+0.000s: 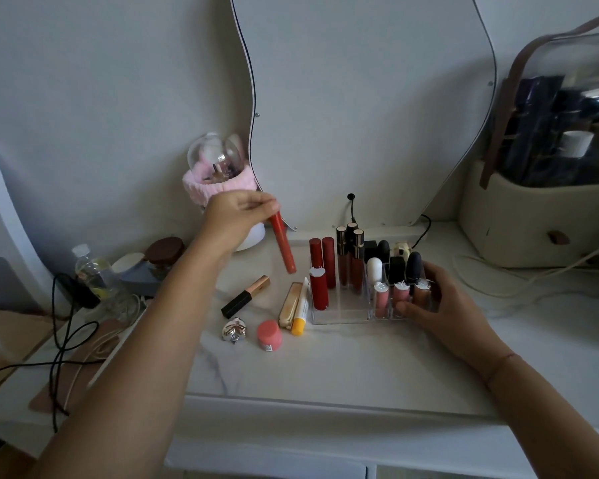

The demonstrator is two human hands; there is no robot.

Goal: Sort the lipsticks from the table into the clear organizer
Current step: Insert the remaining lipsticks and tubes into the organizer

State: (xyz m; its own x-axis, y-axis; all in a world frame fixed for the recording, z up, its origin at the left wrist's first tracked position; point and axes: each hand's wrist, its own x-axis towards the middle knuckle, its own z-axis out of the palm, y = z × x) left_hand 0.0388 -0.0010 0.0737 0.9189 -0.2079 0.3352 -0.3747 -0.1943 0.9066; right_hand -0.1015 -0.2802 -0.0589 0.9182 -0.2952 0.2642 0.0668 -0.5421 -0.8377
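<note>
while the left hand [237,216] hangs above the marble surface [325,368], its fingers [261,202] pinch the top end of a red lipstick tube [283,243], which slants down and to the right in the air, its lower end just left of the clear organizer [343,314] and not touching it. the right hand [443,302] rests against the organizer's right side, fingers curled loosely around its front right corner, thumb low at the front wall. inside the organizer stand three red tubes on the left, dark brown-red glosses with gold bands behind the middle, black and white capped lipsticks toward the right, and three pale pink glosses in the front right compartments. still lying on the surface to the left of the organizer are a black and gold lipstick [245,296], a yellow-capped white tube [300,311] beside a beige case [288,305], a round pink pot [269,335] and a small silver ornament [234,330].
</note>
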